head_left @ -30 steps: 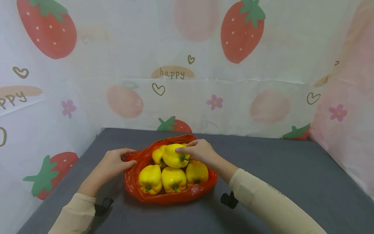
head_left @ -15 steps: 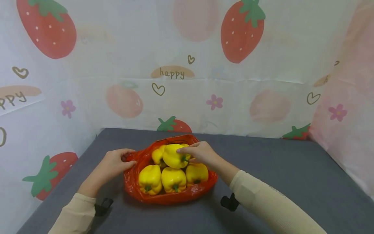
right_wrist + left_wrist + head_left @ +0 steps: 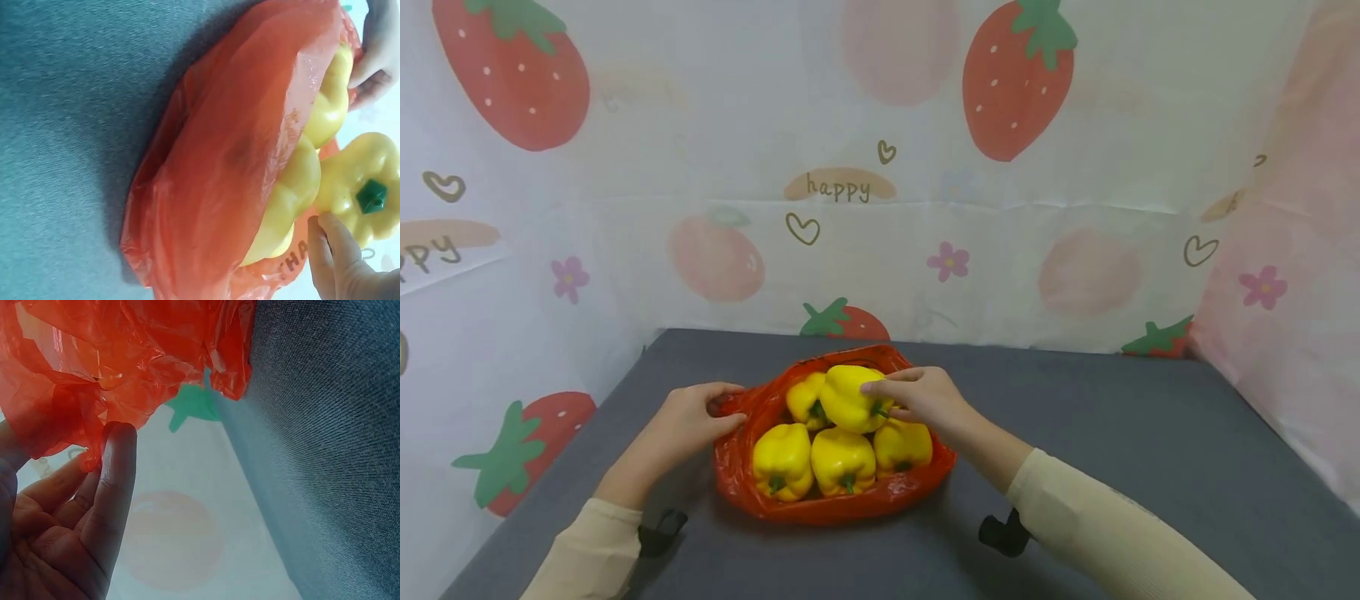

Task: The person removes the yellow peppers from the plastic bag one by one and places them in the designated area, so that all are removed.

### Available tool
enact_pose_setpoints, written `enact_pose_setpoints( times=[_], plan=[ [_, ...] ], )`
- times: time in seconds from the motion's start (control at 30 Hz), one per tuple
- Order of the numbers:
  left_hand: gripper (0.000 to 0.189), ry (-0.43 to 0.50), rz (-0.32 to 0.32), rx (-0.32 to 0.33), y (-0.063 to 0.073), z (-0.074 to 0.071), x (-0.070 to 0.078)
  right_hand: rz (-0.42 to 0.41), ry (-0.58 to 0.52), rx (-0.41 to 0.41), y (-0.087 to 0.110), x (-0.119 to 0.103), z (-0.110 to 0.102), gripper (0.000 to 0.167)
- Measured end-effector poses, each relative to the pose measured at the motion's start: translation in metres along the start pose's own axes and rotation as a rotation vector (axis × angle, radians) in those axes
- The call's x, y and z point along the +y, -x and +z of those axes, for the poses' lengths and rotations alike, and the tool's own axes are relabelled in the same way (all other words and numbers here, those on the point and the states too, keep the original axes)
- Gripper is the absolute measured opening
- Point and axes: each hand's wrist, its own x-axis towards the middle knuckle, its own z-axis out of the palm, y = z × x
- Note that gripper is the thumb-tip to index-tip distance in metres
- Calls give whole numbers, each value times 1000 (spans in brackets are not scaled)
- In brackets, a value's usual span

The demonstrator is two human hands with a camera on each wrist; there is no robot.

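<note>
A red plastic bag (image 3: 842,510) lies with its mouth spread wide, and several yellow bell peppers (image 3: 843,461) sit inside it. My left hand (image 3: 688,425) pinches the bag's left rim between thumb and fingers; the left wrist view shows the thin red plastic (image 3: 94,406) bunched at the fingertips. With its thumb and fingers my right hand (image 3: 928,402) grips the uppermost bell pepper (image 3: 847,400), whose green stem points toward the right hand. In the right wrist view that pepper (image 3: 359,187) stands above the others, and fingertips touch its side.
A grey cloth-covered table (image 3: 1120,450) extends around the bag. White sheets (image 3: 737,100) printed with strawberries, hearts and flowers hang behind and at both sides. Black devices are strapped at both wrists, beside the cream sleeves (image 3: 1097,517).
My right hand has shifted slightly right and down, and the top bell pepper is raised and turned a little. The left hand keeps its hold on the bag's rim.
</note>
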Motion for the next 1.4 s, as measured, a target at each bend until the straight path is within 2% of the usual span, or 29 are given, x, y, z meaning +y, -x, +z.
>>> enact_pose_setpoints(
  times=[0.13,0.4,1.0,1.4],
  plan=[
    [46,-1,-17,-5,1,0,0,-5,-26,-7,4,3,-6,59],
    [46,-2,-10,-6,0,-1,-1,-17,-70,-5,11,6,-18,61],
    [49,-15,-26,-6,2,-6,-4,-33,-95,14,19,11,-38,57],
    [48,-11,-25,-12,-1,-1,-2,-31,-123,36,26,16,-60,63]
  ],
)
